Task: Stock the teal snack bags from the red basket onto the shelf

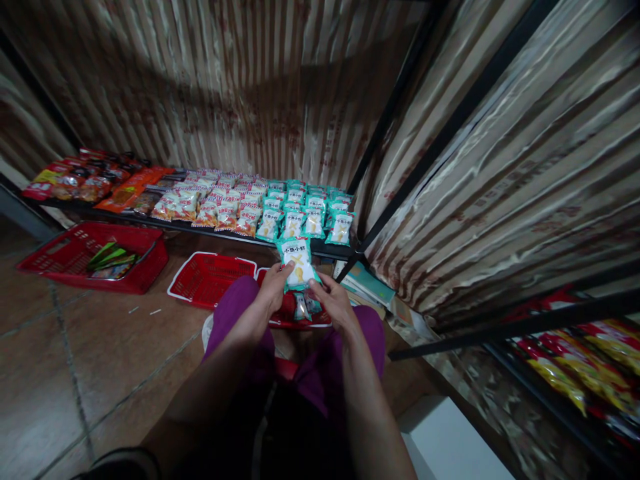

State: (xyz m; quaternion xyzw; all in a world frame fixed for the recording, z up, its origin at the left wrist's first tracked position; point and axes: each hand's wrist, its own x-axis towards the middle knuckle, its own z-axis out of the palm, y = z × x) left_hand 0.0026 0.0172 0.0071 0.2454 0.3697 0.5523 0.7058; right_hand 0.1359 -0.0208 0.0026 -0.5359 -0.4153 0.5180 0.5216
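The left hand [274, 288] and right hand [332, 299] both grip 1 teal-and-white snack packet [299, 262] by its lower part, before the shelf's [330, 251] front edge, near its right corner. Matching packets [293, 223] fill the right end; a red basket [287, 307] sits below.

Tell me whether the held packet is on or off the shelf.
Off: the left grip and right grip hold the packet in front of the shelf.

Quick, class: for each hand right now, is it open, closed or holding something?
Left hand: closed, holding the left side of a teal-and-white snack packet.
Right hand: closed, holding the same packet's lower right corner.
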